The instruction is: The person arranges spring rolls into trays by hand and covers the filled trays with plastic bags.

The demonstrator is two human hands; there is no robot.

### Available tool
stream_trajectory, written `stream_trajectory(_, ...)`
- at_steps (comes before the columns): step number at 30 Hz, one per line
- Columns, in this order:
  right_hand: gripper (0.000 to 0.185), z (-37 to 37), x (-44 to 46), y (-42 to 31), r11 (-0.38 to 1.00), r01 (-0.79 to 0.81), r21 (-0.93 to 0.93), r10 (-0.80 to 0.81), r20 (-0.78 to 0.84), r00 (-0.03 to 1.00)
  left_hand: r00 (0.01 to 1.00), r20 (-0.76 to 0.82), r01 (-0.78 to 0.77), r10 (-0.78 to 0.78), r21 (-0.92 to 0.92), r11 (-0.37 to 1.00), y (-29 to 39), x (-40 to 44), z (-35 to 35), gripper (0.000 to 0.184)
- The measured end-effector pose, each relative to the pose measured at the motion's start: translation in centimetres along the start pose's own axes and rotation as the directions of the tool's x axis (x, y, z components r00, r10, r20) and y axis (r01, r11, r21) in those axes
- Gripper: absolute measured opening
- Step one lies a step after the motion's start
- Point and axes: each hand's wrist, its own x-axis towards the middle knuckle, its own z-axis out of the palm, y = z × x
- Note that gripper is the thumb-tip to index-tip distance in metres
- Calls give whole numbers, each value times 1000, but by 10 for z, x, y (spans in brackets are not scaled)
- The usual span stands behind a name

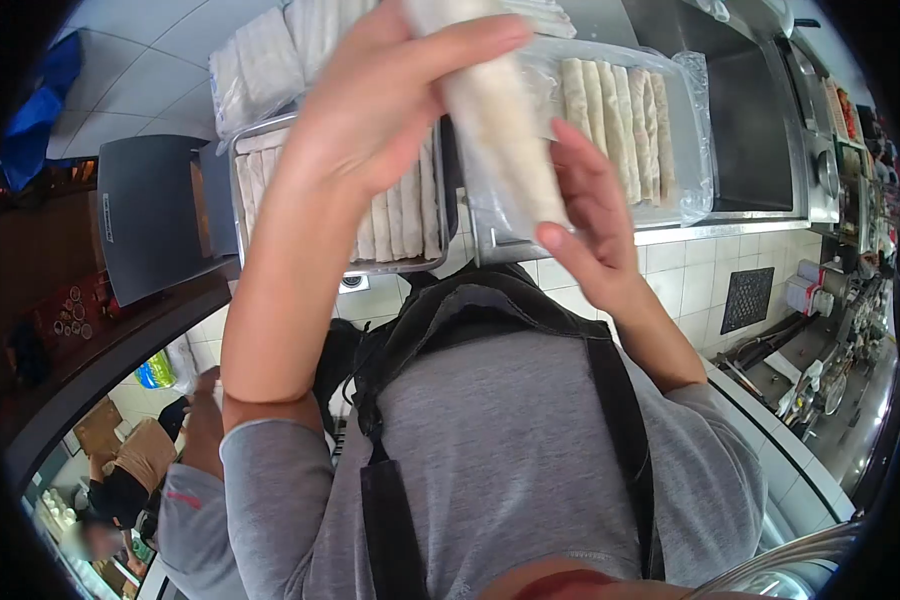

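Note:
A long, pale, floury dough roll, blurred by motion, is raised above the trays. My left hand is wrapped round its upper part, with the thumb lying across it. Close to the roll's lower end, my right hand has its fingers loosely curled and its thumb apart; whether they touch the roll I cannot tell. Beneath my left arm, a metal tray holds a row of similar rolls. A plastic-lined tray to the right carries several more rolls.
Plastic-wrapped bundles of rolls lie behind the metal tray. A steel sink is at the right, and a dark grey panel stands at the left. Another person is at the lower left. Utensils crowd the far right.

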Motion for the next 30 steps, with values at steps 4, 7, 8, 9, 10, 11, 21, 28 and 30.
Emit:
stream_trajectory(4,67,-39,-25,12,993,-114,-7,111,-195,974,979,96,181,-178,-21,983,-47,57,55,46)
stream_trajectory(7,60,-63,-34,33,959,-282,-20,273,-197,941,951,4,308,-308,55,950,-100,84,63,51)
stream_trajectory(8,58,-71,-36,42,937,-347,-32,336,-177,925,943,-30,332,-331,94,939,-119,91,61,52)
stream_trajectory(9,56,-84,-41,58,912,-299,-282,258,-173,951,934,-66,358,-352,133,924,-137,95,60,54)
stream_trajectory(10,56,-90,-40,56,887,-299,-350,250,-180,951,931,-117,360,-345,152,921,-149,98,60,55)
stream_trajectory(11,56,-95,-37,51,858,-299,-417,243,-185,952,927,-169,362,-335,171,916,-159,99,60,56)
stream_trajectory(21,38,-139,-1,49,696,-45,-717,115,50,992,948,-223,296,-225,367,882,-185,82,74,71)
stream_trajectory(28,28,-153,97,101,568,239,-788,-144,191,971,942,-295,284,-162,437,853,-197,67,63,76)
stream_trajectory(30,28,-148,114,115,548,343,-763,-107,343,933,966,-205,241,-156,507,827,-197,57,44,73)
